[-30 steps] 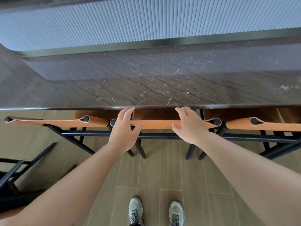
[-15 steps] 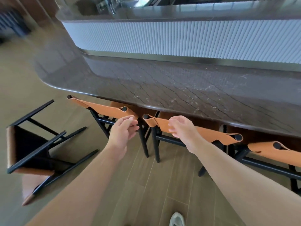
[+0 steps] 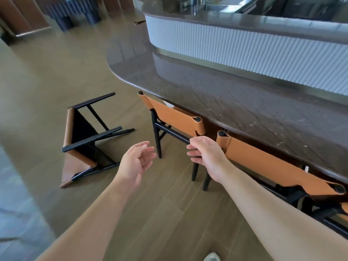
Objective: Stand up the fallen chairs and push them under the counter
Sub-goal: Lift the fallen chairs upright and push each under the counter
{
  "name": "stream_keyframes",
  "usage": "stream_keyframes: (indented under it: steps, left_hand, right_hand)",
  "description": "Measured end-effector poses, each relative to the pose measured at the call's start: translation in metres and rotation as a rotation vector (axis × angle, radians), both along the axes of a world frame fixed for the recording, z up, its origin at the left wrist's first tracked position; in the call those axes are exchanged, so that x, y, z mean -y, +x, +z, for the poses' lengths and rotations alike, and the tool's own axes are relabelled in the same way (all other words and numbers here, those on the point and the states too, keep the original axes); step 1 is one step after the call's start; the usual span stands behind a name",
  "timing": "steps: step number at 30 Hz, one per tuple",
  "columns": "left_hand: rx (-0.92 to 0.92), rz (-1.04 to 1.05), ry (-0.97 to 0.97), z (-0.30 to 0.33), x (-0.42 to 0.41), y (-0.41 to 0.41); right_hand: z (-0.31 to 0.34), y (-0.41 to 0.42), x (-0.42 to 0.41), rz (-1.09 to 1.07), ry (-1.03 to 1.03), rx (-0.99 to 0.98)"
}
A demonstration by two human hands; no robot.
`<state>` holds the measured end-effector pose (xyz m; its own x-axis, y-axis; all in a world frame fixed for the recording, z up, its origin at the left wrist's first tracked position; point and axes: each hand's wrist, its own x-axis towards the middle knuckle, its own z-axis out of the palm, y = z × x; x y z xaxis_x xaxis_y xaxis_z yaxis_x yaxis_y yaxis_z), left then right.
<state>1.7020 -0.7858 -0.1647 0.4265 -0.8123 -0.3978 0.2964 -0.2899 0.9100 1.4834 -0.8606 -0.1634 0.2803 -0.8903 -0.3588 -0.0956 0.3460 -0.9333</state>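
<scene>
One fallen chair with a black frame and tan leather lies on its side on the wooden floor, left of the counter. Two matching chairs stand tucked under the counter edge: the nearer-left chair and the second chair. My left hand hovers in the air with relaxed fingers, right of the fallen chair and apart from it. In front of the standing chairs' backs, my right hand has loosely curled fingers and holds nothing.
A white ribbed wall rises behind the dark marble counter. Wooden floor stretches to the left and far side of the fallen chair. Dark furniture stands at the far back. My shoe shows at the bottom edge.
Both hands have come off the standing chair's leather backrest. The view has swung left, bringing the fallen chair fully into sight, and my left hand has moved toward it.
</scene>
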Motion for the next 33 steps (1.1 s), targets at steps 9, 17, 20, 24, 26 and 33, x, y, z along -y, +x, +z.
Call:
stream_keyframes:
  steps: [9,17,20,24,26,33]
  left_hand:
    - [-0.079,0.181,-0.057,0.003,-0.099,0.153]
    - [-0.113,0.361,-0.115,0.014,-0.201,0.29]
    - [-0.114,0.427,-0.132,0.018,-0.233,0.331]
    - [-0.125,0.506,-0.153,0.022,-0.262,0.371]
    - [-0.123,0.536,-0.163,0.022,-0.268,0.385]
    - [-0.116,0.605,-0.121,0.009,-0.257,0.426]
  right_hand:
    - [0.018,0.164,-0.07,0.147,0.01,0.017]
    - [0.027,0.321,-0.146,0.309,0.003,0.006]
    - [0.031,0.37,-0.17,0.371,-0.01,-0.003]
    - [0.036,0.42,-0.19,0.443,-0.032,-0.017]
    - [0.037,0.439,-0.191,0.468,-0.04,-0.026]
    - [0.026,0.494,-0.163,0.522,-0.009,-0.027]
